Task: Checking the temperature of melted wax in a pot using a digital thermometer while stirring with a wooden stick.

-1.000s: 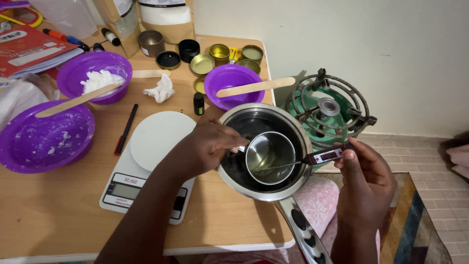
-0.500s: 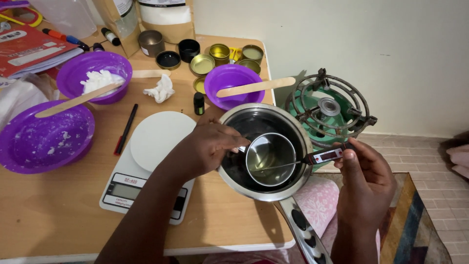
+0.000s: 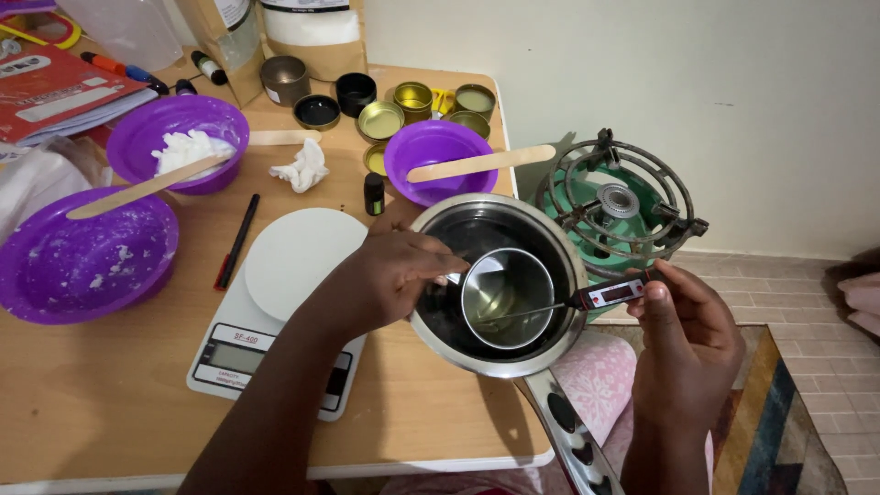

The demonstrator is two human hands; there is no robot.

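Note:
A steel saucepan point(image 3: 431, 321) stands at the table's right edge with a small metal cup point(image 3: 527, 275) of clear liquid inside it. My left hand point(image 3: 390, 275) reaches over the pan's left rim and grips the cup's handle. My right hand point(image 3: 683, 335) holds a black digital probe thermometer point(image 3: 612, 293) by its head, just right of the pan. The thin probe slants down into the liquid in the cup.
A white kitchen scale point(image 3: 275, 312) sits left of the pan. Three purple bowls point(image 3: 78, 261) point(image 3: 174, 137) point(image 3: 431, 156), two wooden sticks, a black pen point(image 3: 236, 240), several small tins and a dark little bottle point(image 3: 373, 193) lie behind. A green gas burner point(image 3: 619, 206) stands on the floor right of the table.

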